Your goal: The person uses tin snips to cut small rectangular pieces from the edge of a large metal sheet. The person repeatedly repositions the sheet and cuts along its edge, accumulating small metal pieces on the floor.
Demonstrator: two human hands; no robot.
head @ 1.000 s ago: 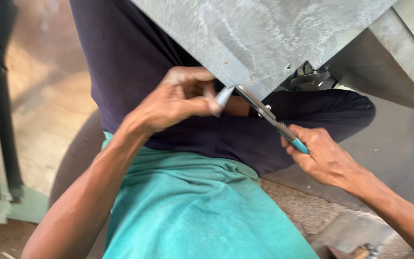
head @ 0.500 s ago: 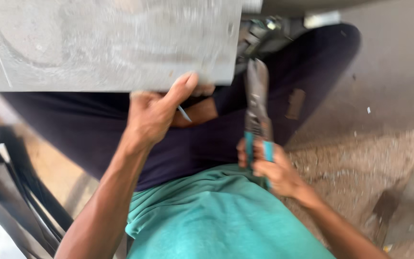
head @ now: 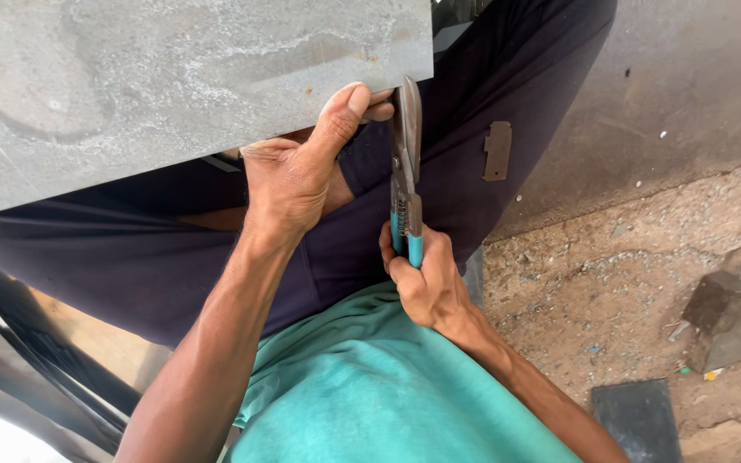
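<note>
A large grey metal sheet fills the upper left of the head view and rests over my lap. My left hand grips its near edge, thumb on top and fingers underneath. My right hand is closed around the teal handles of metal snips. The snips point up and away from me, and their blades meet the sheet's near edge close to its right corner, just right of my left thumb.
A small cut metal scrap lies on my dark trouser leg. Sandy ground with bits of debris spreads to the right. A dark block and a dark flat slab lie there. Dark metal strips lean at lower left.
The view has swung, so the sheet now fills the upper left. My right hand has brought the snips from beside the sheet's corner up to its near edge. My left hand keeps its grip.
</note>
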